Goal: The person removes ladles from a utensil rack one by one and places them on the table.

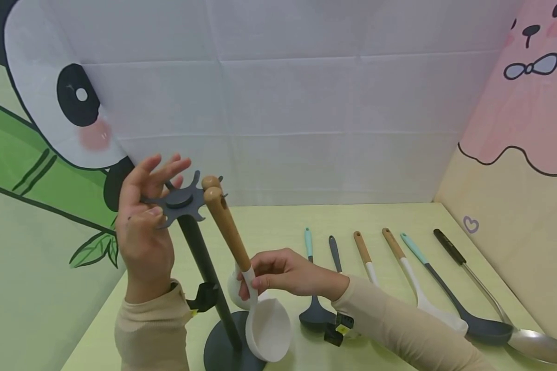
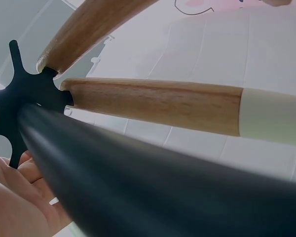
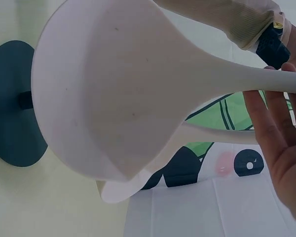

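Note:
A dark utensil stand [image 1: 212, 281] has a flat top with several hooks. My left hand [image 1: 144, 221] holds that top at its left side, thumb on a hook, other fingers raised behind it. From the hooks on the right hangs a white ladle [image 1: 269, 330] with a wooden handle; its bowl has a pointed lip in the right wrist view. My right hand [image 1: 290, 273] pinches the white lower part of its handle. Behind it hangs a second white utensil [image 3: 123, 190], also wooden-handled [image 2: 93, 34], its head partly hidden.
On the pale yellow table [image 1: 394, 219] to the right lie several utensils: a turquoise-handled dark one [image 1: 315, 315], a wooden-handled white one [image 1: 418, 288], a dark ladle [image 1: 487, 330] and a metal spoon [image 1: 538, 346]. My right forearm covers some. A cartoon-printed cloth [image 1: 278, 103] backs the table.

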`<state>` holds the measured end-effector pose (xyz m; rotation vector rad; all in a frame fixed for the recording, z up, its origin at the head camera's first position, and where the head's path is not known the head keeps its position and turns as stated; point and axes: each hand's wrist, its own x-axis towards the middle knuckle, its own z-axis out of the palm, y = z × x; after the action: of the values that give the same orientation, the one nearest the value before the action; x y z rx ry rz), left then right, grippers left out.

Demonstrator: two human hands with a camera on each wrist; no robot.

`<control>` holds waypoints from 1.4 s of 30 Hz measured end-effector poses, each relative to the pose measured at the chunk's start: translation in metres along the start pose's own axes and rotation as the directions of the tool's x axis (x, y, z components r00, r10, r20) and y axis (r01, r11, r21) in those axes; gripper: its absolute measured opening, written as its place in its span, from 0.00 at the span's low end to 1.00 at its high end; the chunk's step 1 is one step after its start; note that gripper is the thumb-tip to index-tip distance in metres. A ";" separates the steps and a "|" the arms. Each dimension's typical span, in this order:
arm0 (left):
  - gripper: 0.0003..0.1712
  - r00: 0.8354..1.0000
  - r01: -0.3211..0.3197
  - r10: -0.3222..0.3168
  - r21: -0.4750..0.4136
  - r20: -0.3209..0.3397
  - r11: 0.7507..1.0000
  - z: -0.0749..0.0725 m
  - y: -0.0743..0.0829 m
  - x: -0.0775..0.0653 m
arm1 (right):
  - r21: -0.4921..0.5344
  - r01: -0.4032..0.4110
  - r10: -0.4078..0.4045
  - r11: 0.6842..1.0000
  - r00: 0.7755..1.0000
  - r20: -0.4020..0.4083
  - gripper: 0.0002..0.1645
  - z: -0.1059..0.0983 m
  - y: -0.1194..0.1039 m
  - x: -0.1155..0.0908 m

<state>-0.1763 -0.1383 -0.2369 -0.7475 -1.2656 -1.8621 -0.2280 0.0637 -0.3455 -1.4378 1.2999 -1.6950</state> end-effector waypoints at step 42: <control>0.33 1.000 0.012 -0.012 -0.044 0.005 0.999 -0.003 -0.001 0.000 | -0.044 0.028 -0.030 0.999 0.998 -0.056 0.17 0.001 -0.009 -0.002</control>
<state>-0.1776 -0.1405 -0.2381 -0.7700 -1.2380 -1.9049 -0.2247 0.0681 -0.3381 -1.4492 1.3593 -1.7480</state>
